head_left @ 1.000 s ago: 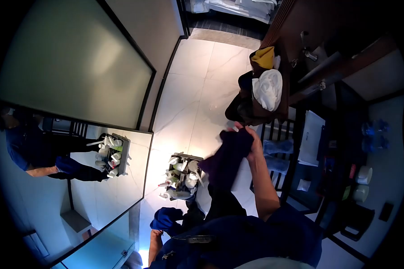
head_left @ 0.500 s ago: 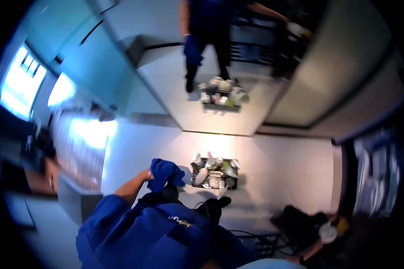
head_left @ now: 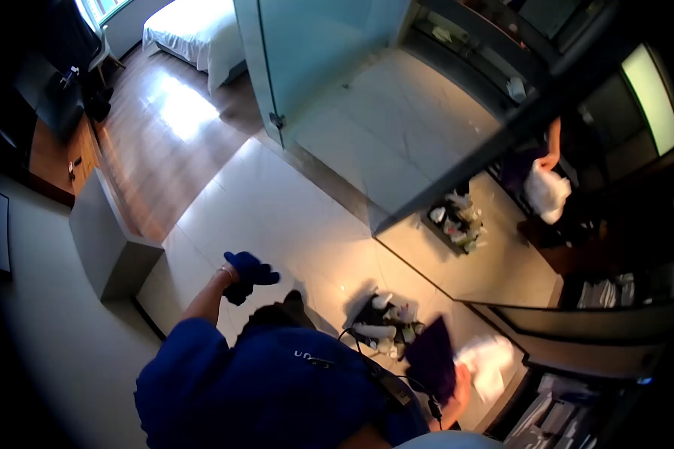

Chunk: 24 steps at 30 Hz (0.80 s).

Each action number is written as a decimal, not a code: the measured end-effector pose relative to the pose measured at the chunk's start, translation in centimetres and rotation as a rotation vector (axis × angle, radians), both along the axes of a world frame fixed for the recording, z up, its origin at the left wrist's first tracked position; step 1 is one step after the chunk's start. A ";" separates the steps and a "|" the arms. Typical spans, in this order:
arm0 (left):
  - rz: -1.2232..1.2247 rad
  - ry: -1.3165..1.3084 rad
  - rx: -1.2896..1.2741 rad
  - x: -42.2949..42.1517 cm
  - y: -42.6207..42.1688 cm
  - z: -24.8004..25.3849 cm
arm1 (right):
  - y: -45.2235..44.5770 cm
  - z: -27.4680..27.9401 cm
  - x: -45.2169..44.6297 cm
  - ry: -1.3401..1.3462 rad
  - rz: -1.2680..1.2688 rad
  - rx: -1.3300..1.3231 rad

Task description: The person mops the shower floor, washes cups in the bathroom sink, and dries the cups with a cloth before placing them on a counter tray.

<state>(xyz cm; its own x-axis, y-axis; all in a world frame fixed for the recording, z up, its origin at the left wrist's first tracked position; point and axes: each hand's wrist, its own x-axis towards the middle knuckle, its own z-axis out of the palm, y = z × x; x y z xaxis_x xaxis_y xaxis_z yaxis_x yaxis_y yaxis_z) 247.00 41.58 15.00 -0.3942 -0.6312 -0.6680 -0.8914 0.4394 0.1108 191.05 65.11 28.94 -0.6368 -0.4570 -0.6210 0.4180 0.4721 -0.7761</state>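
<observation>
My left hand (head_left: 251, 271) hangs over the pale tiled floor, covered from the wrist on by dark blue material that looks like a glove. Its fingers cannot be made out singly. At the lower right, my bare right hand (head_left: 462, 378) is closed on a white cloth (head_left: 488, 363), which is blurred. Beside that hand is a dark purple piece of fabric (head_left: 433, 355); how it is held is not clear. Just left of the fabric, a dark caddy (head_left: 361, 318) stands on the floor with several bottles (head_left: 374, 331) in it, partly hidden by the fabric.
A mirror (head_left: 502, 258) on the right reflects the caddy and my right arm. Ahead are a glass door (head_left: 322, 60) and a tiled area behind it. A grey low wall (head_left: 112, 239) stands left, a bed (head_left: 195, 34) beyond. A shelf with stacked items (head_left: 550, 408) is lower right.
The view has turned, bringing the bed and wood floor into sight. My right hand, earlier by a white round shape and something yellow, now has the white cloth, with purple fabric beside it.
</observation>
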 end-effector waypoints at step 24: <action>0.557 0.153 0.053 6.0 -41.3 -2.7 | -74.6 1.5 16.8 -0.750 1.038 -0.321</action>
